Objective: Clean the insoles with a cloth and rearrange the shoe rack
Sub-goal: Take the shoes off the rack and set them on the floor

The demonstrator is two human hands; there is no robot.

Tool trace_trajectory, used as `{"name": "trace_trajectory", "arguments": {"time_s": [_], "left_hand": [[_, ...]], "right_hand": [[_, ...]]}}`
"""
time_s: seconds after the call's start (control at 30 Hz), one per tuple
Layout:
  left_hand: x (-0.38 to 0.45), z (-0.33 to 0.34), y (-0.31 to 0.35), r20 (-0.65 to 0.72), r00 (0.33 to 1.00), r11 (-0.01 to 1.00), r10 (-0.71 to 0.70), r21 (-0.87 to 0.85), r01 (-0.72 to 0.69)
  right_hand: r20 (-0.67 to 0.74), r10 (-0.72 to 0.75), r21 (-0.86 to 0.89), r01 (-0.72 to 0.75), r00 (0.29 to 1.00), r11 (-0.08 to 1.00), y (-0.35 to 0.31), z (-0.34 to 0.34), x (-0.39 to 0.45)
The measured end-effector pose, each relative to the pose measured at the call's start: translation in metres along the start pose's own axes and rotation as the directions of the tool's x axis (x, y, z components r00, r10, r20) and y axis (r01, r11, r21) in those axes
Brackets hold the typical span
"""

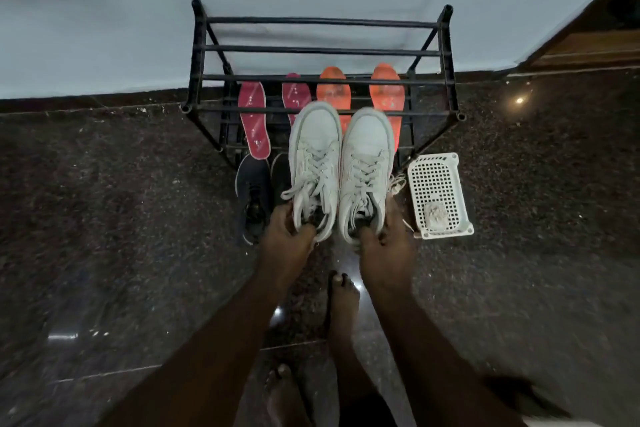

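While our left hand [287, 236] curls its fingers into the heel of one white sneaker [317, 163] and our right hand [386, 239] grips the other white sneaker [367, 166], both shoes hang before the black shoe rack [322, 80], where pink insoles [252, 120] and orange insoles [386, 94] lie; a white basket [438, 194] sits right.

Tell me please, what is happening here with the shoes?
A person holds a pair of white sneakers, the left hand gripping the left sneaker at its heel opening and the right hand the right sneaker. They hang over the black shoe rack, where two red insoles and two orange insoles lie. Dark shoes and a white basket sit on the floor.
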State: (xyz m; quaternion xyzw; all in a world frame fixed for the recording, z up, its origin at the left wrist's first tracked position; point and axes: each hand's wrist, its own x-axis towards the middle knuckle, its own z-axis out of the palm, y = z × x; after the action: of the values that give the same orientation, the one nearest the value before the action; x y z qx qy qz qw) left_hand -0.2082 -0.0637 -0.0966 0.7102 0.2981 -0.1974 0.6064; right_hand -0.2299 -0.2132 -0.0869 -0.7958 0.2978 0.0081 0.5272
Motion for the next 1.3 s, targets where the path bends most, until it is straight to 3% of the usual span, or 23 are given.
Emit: {"name": "trace_trajectory", "arguments": {"time_s": [0.23, 0.33, 0.47, 0.67, 0.97, 1.3], "left_hand": [[0.001, -0.009, -0.141, 0.053, 0.981, 0.978, -0.187, 0.102, 0.181], [0.019, -0.001, -0.188, 0.099, 0.962, 0.956, -0.255, 0.174, 0.236], [0.063, 0.021, -0.230, 0.109, 0.945, 0.936, -0.309, 0.211, 0.282], [0.129, 0.063, -0.226, 0.068, 0.944, 0.938, -0.323, 0.157, 0.310], [0.201, 0.110, -0.223, 0.004, 0.982, 0.979, -0.187, 0.078, 0.186], [0.248, 0.116, -0.197, 0.020, 0.992, 0.959, -0.126, 0.259, 0.117]], "right_hand": [[0.070, 0.251, -0.056, -0.248, 0.965, 0.967, 0.112, 0.019, -0.057], [0.044, 0.327, -0.070, -0.324, 0.944, 0.944, 0.132, 0.022, -0.052], [0.122, 0.402, -0.082, -0.395, 0.907, 0.915, 0.171, 0.038, -0.016], [0.130, 0.374, -0.101, -0.363, 0.918, 0.926, 0.223, 0.071, 0.061], [0.170, 0.359, -0.055, -0.355, 0.918, 0.933, 0.243, 0.101, 0.150], [0.191, 0.336, -0.005, -0.342, 0.922, 0.940, 0.261, 0.143, 0.203]]}}
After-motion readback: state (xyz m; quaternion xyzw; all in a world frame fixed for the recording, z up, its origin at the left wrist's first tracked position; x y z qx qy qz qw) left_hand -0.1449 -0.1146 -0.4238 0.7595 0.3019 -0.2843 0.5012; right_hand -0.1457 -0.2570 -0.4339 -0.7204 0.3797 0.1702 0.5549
